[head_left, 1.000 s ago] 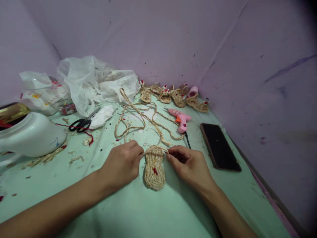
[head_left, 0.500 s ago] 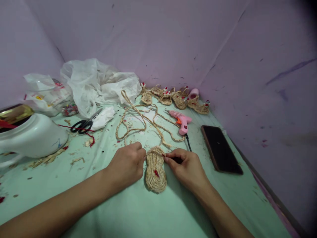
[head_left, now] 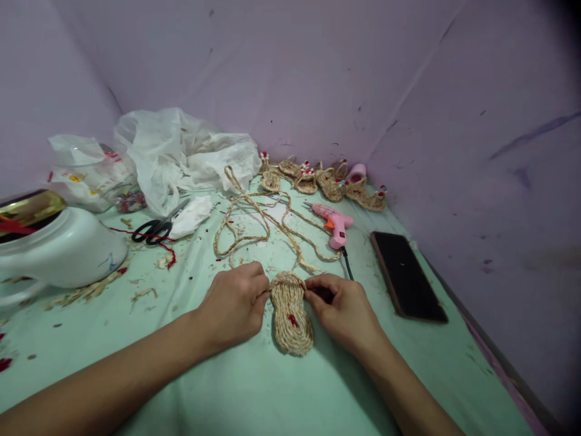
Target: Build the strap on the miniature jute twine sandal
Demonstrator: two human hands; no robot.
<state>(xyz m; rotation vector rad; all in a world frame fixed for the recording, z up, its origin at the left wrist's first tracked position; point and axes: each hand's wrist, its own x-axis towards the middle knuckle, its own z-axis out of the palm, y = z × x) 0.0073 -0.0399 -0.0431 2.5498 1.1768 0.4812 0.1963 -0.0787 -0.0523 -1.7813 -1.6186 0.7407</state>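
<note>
A small sole-shaped piece of coiled straw braid [head_left: 290, 333] lies between my hands, with a red thread mark in its lower half. My left hand [head_left: 238, 303] is closed, its fingertips pinching the left edge near the far end. On the opposite edge, the thumb and forefinger of my right hand [head_left: 342, 309] pinch the piece too. Beyond it, a long plaited straw cord [head_left: 290, 236] lies in loose loops. To the right of the cord rests a pink glue gun [head_left: 336, 224] with an orange trigger.
A phone [head_left: 408, 275] lies at the right. Several miniature straw slippers [head_left: 329, 184] with red and white beads line the wall. Leftward are black-handled scissors [head_left: 154, 231], red thread, a plastic bag [head_left: 158, 151] and a white pot [head_left: 86, 248]. Straw scraps litter the green cloth [head_left: 218, 387].
The near end of the straw sole has swung slightly to the right. Both hands keep their pinch at its edges, and the whole view has shifted a little.
</note>
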